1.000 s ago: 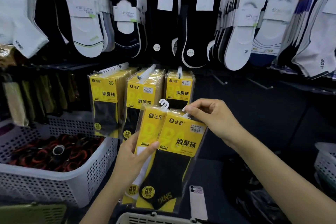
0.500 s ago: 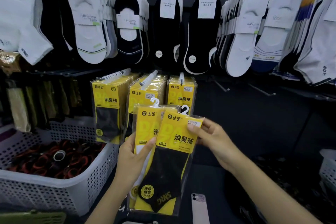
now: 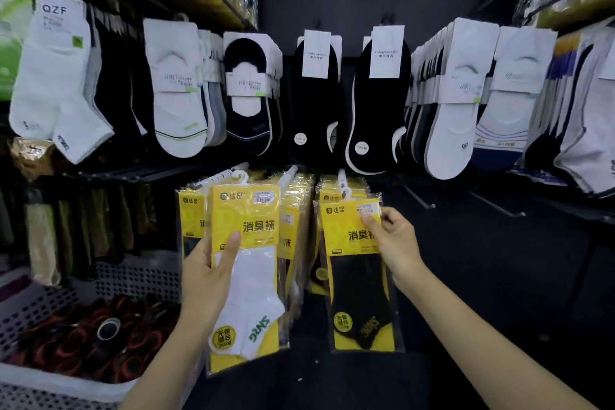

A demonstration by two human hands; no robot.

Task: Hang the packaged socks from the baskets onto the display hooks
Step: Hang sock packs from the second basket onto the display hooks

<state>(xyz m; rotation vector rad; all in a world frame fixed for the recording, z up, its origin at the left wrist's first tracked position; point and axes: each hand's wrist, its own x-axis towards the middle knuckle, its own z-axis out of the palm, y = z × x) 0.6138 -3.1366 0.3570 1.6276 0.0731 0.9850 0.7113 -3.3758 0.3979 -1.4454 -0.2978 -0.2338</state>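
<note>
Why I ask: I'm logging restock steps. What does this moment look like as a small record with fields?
left hand: holds the white-sock pack, thumb across its front
right hand: pinches the black-sock pack at its upper right corner
white-sock pack: upright, in front of the hung yellow packs
black-sock pack: upright, its hanger at the tip of the rightmost loaded hook; whether it is threaded on, cannot tell
basket: lower left, holds red and black items

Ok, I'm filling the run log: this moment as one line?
left hand: holds white-sock pack | right hand: pinches black-sock pack, top corner, before right yellow stack | hooked: cannot tell
</note>
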